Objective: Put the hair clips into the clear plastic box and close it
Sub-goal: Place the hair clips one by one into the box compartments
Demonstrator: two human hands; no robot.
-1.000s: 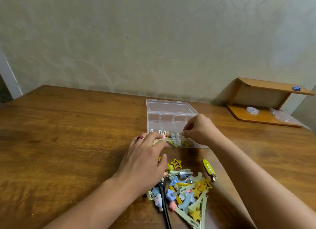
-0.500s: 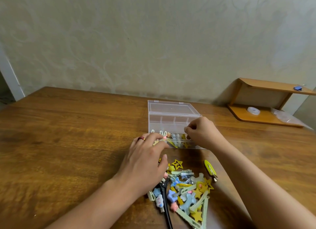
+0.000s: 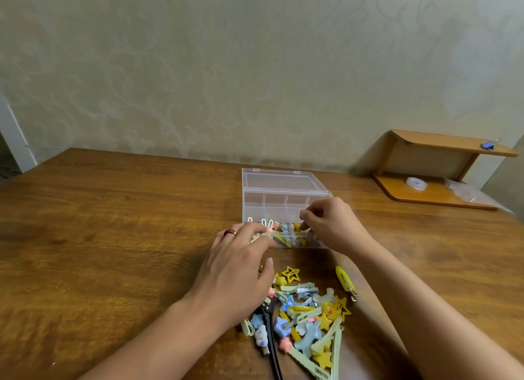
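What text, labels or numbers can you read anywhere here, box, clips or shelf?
None can be read.
Clear box: no label or print shows.
Hair clips: shapes and colours only, no lettering.
Tape roll and blue clip on the shelf: too small to tell.

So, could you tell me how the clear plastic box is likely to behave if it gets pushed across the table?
The clear plastic box looks thin-walled and holds only a few clips, so it is probably light and would slide easily on the smooth wooden table. Its open lid lies back, so a push there might flex the hinge. The left hand resting at its front edge probably steadies it.
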